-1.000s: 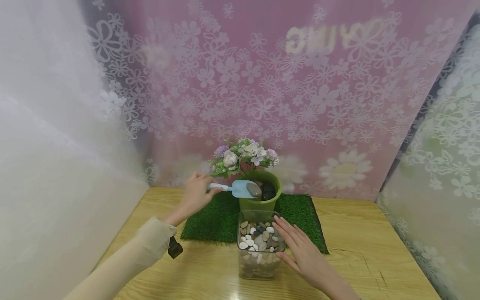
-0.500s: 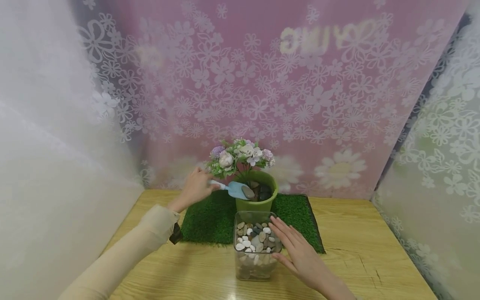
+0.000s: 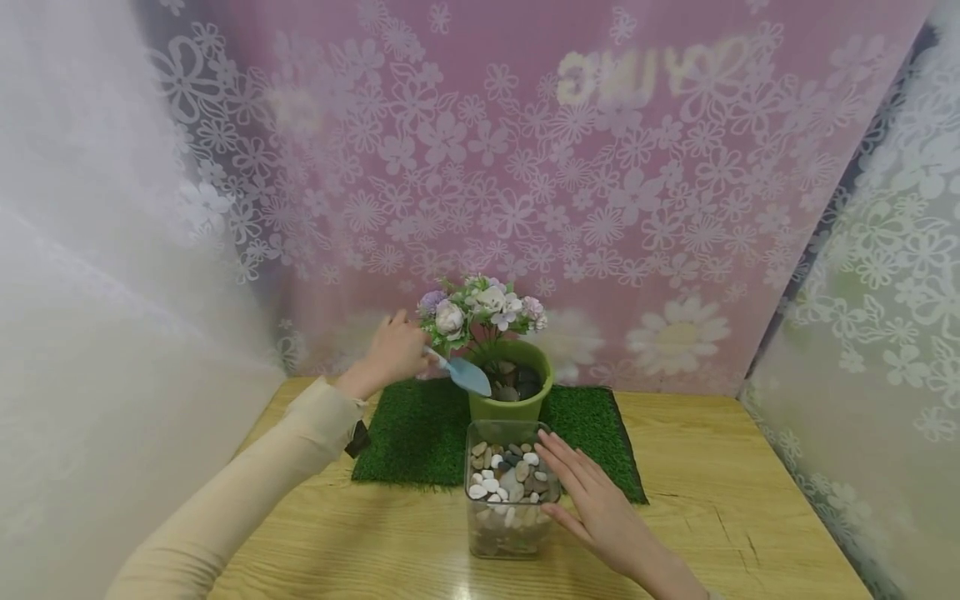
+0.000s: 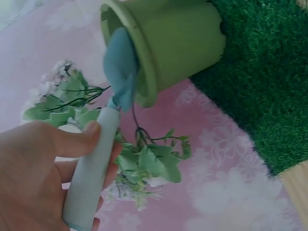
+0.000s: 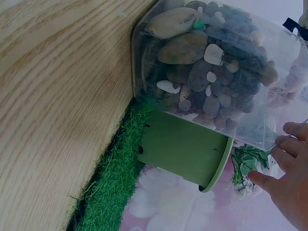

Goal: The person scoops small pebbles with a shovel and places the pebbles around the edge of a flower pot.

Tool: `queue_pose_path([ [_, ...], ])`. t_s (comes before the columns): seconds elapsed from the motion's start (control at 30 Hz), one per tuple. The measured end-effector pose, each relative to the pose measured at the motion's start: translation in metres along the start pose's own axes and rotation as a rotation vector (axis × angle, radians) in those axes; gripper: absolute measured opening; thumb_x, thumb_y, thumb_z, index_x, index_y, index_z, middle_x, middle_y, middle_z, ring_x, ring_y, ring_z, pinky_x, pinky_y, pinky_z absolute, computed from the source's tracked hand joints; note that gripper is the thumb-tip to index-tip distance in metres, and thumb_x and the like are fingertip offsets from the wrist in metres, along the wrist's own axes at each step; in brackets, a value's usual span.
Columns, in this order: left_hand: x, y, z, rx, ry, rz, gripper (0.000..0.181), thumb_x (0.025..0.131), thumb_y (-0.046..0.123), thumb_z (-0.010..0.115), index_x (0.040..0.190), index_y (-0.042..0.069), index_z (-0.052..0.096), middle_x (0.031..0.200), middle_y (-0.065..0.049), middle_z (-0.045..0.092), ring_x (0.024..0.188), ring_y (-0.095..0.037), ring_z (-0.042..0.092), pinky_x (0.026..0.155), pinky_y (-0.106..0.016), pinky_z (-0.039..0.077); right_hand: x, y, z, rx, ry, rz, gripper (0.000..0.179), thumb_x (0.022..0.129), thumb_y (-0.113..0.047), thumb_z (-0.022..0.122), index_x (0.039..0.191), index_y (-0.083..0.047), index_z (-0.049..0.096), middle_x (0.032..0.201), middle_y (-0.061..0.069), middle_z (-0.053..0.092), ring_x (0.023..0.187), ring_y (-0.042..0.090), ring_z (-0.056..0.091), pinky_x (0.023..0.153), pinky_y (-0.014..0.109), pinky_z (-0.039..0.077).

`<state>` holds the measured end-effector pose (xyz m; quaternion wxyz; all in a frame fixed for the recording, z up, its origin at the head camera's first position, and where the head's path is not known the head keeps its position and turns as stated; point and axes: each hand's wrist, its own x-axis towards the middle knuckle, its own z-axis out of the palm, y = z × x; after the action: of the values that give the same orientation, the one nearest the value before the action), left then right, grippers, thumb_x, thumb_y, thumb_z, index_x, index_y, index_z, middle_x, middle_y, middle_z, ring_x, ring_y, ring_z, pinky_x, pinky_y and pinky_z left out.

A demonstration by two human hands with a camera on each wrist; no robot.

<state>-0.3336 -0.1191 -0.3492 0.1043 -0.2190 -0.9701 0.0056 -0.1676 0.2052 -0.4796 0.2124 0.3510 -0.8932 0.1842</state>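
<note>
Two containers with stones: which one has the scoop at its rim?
The round green flower pot: the light-blue scoop is at its rim. The clear square bin in front has none.

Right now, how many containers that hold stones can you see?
2: the green flowerpot on the artificial grass mat, and the clear square box in front of it, by the right hand. Stones show inside both; others behind could be hidden.
</note>
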Motion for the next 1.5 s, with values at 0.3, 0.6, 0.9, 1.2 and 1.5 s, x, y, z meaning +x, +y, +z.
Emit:
queue_pose_path([
  [0.3, -0.006, 0.014, 0.009, 0.046, 0.139, 0.000, 0.028, 0.093, 0.042, 0.073, 0.092, 0.014, 0.078, 0.089, -0.004, 0.070, 0.093, -0.028, 0.052, 0.078, -0.040, 0.040, 0.000, 0.000, 0.001, -0.001, 0.030, -0.004, 0.085, 0.092, -0.026, 0.075, 0.161, -0.016, 0.028, 0.164, 0.011, 0.030, 0.150, 0.026, 0.031, 0.121, 0.019, 0.002],
  [0.6, -0.007, 0.040, 0.028, 0.096, 0.293, 0.091, 0.021, 0.095, 0.032, 0.073, 0.105, 0.015, 0.079, 0.088, -0.006, 0.068, 0.083, -0.026, 0.047, 0.071, -0.036, 0.028, 0.000, 0.001, 0.001, 0.007, 0.009, 0.000, 0.082, 0.094, -0.027, 0.073, 0.162, -0.016, 0.027, 0.165, 0.011, 0.029, 0.151, 0.024, 0.029, 0.120, 0.018, 0.001],
  [0.9, -0.001, 0.046, 0.029, 0.127, 0.247, 0.119, 0.017, 0.096, 0.034, 0.071, 0.100, 0.021, 0.081, 0.088, -0.005, 0.067, 0.085, -0.025, 0.044, 0.071, -0.036, 0.028, -0.002, 0.001, 0.002, 0.005, 0.000, 0.006, 0.081, 0.095, -0.028, 0.072, 0.161, -0.016, 0.027, 0.165, 0.011, 0.028, 0.151, 0.023, 0.029, 0.120, 0.018, 0.002],
  [1.2, -0.008, 0.036, 0.026, -0.010, 0.225, 0.034, 0.026, 0.098, 0.036, 0.068, 0.112, 0.016, 0.077, 0.099, -0.007, 0.073, 0.095, -0.029, 0.054, 0.077, -0.043, 0.042, 0.000, -0.001, 0.001, 0.003, 0.012, -0.003, 0.082, 0.094, -0.026, 0.073, 0.161, -0.015, 0.028, 0.164, 0.012, 0.030, 0.150, 0.024, 0.030, 0.120, 0.018, 0.003],
  [1.5, -0.031, 0.016, 0.002, -0.105, 0.357, 0.088, 0.019, 0.092, 0.036, 0.075, 0.101, 0.019, 0.077, 0.096, -0.002, 0.073, 0.091, -0.027, 0.053, 0.074, -0.041, 0.035, 0.000, -0.001, 0.000, 0.011, 0.000, 0.005, 0.080, 0.095, -0.028, 0.071, 0.161, -0.014, 0.028, 0.165, 0.011, 0.028, 0.151, 0.025, 0.029, 0.122, 0.022, 0.006],
])
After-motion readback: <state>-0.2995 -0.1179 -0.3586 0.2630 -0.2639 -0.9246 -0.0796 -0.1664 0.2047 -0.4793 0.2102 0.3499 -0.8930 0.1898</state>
